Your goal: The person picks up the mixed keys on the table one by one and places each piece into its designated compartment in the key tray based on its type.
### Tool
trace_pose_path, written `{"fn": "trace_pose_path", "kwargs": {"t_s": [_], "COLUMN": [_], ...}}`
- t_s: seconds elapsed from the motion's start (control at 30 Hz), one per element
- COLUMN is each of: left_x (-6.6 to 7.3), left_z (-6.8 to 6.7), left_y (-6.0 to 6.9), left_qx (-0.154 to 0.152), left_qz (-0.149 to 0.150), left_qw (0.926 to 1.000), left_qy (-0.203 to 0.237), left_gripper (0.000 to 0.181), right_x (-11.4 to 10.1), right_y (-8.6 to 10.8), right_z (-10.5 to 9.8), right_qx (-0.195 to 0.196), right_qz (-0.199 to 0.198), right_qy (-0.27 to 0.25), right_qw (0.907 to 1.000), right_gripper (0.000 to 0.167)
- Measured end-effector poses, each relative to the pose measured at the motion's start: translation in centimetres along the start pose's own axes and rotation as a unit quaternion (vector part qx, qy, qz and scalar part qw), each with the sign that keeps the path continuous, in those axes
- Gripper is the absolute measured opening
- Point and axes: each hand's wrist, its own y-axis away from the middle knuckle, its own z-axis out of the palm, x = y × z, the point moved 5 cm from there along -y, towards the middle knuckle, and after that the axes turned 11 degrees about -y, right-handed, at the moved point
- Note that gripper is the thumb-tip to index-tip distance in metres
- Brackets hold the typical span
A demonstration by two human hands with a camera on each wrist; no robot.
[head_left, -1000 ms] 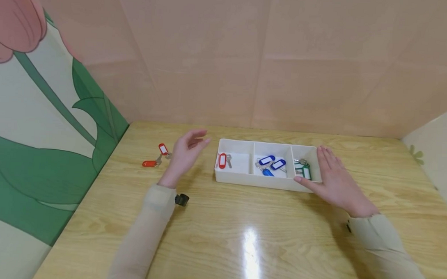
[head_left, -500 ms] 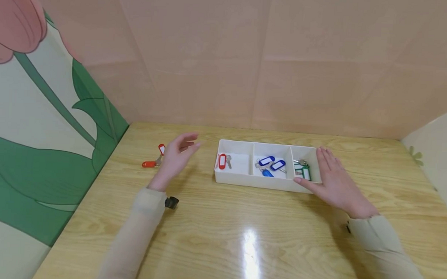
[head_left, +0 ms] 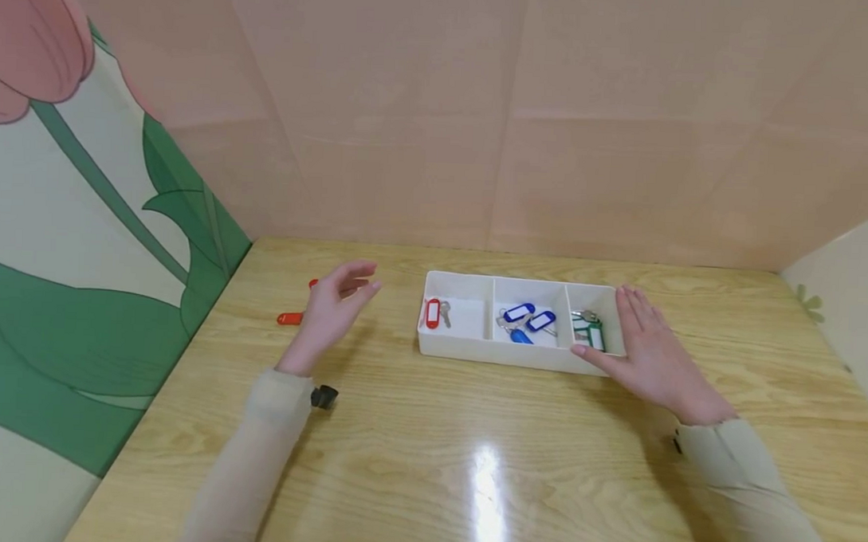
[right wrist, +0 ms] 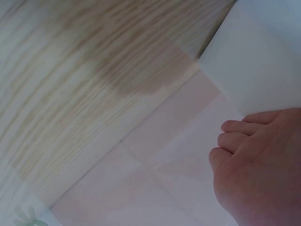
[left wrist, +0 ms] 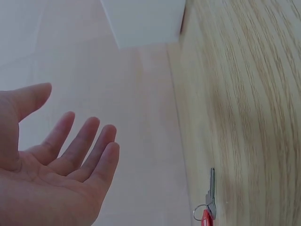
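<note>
My left hand hovers over the left of the table, its fingers loosely bent and nothing in them; the left wrist view confirms the bare palm. Beneath and beside it lie two keys with red tags: one red tag shows plainly, the other is mostly hidden behind the hand. A key shows in the left wrist view. My right hand rests against the right end of a white divided box, fingers straight along the end wall, thumb on the front rim.
Inside the box's left compartment lies a red-tagged key. The middle one has several blue-tagged keys, and the right one green-tagged keys. A pink backdrop stands behind the wooden table.
My left hand has moved left, away from the box and over the red-tagged keys, covering more of them. The right hand and the box have stayed in place.
</note>
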Motion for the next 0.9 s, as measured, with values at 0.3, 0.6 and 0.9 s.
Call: {"fn": "trace_pose_path", "kwargs": {"t_s": [0.3,0.6,0.9], "left_x": [-0.4,-1.4,-2.5], "left_z": [-0.4,-1.8,-2.8], "left_y": [0.1,0.8,1.3], "left_qx": [0.000,-0.007,-0.004], "left_qz": [0.007,-0.020,-0.042], "left_qw": [0.9995,0.9997,0.9991], "left_qy": [0.029,-0.011,-0.012], "left_gripper": [0.041,0.042,0.044], "right_x": [-0.2,0.0,-0.1], "right_y": [0.1,0.0,0.0], "right_z": [-0.2,-0.1,-0.2], "right_qx": [0.006,0.004,0.004], "right_qz": [-0.003,-0.001,-0.003], "right_qy": [-0.004,-0.005,-0.005], "right_qw": [1.0000,1.0000,1.0000], "right_gripper": [0.112,0.113,0.113]}}
